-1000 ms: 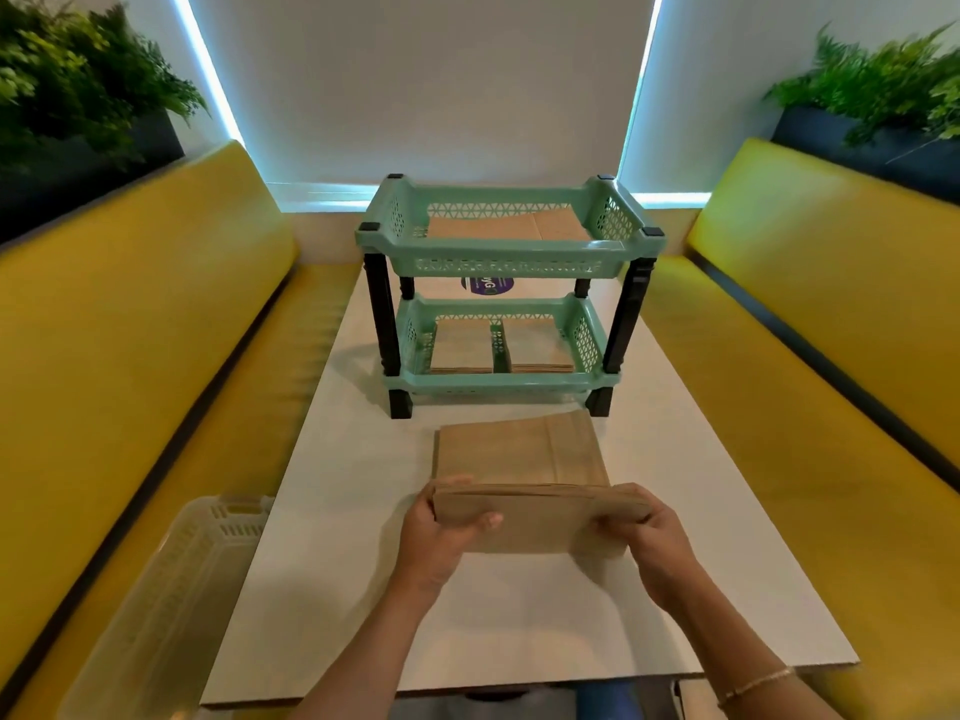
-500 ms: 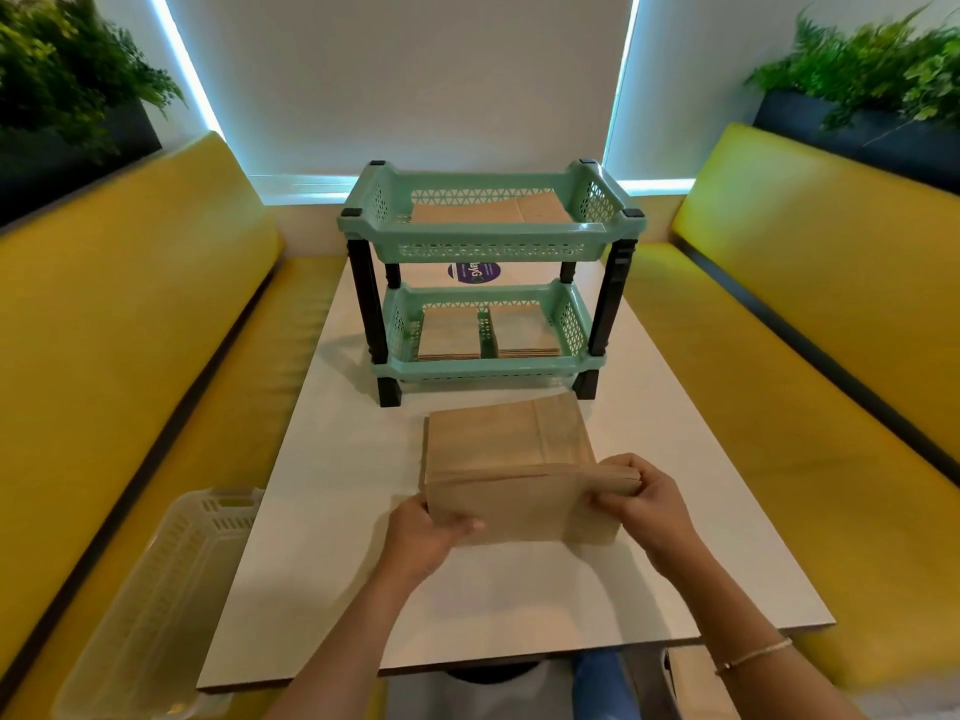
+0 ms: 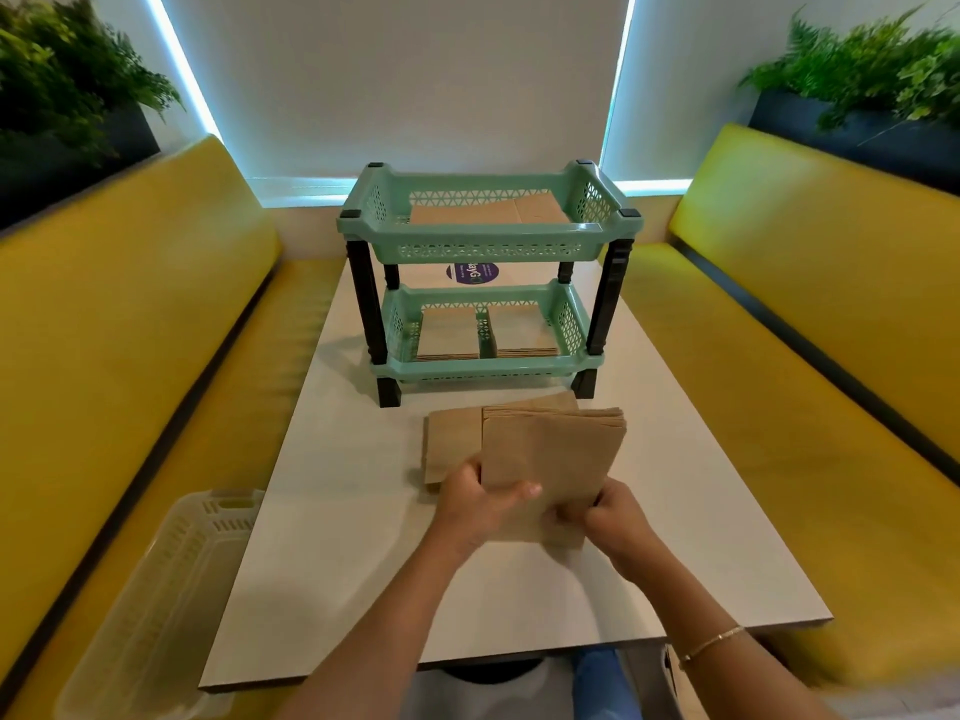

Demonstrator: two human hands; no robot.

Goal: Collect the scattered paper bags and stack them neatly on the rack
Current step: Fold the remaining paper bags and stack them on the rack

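Since the earlier frame, held stack of paper bags point(image 3: 553, 462) turned from sideways to lengthwise. Left hand point(image 3: 475, 504) and right hand point(image 3: 615, 514) pinch its near end, thumbs on top. Light, floppy, prone to fanning; grip both edges. 1 bag point(image 3: 452, 449) flat on table point(image 3: 363, 563), before rack point(image 3: 488, 236). Purple sticker point(image 3: 475, 272): unreadable.

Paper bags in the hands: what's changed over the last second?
Both hands, left hand and right hand, have turned the held stack of bags from crosswise to lengthwise and regripped its near end. The bags on the table and the rack stayed put.
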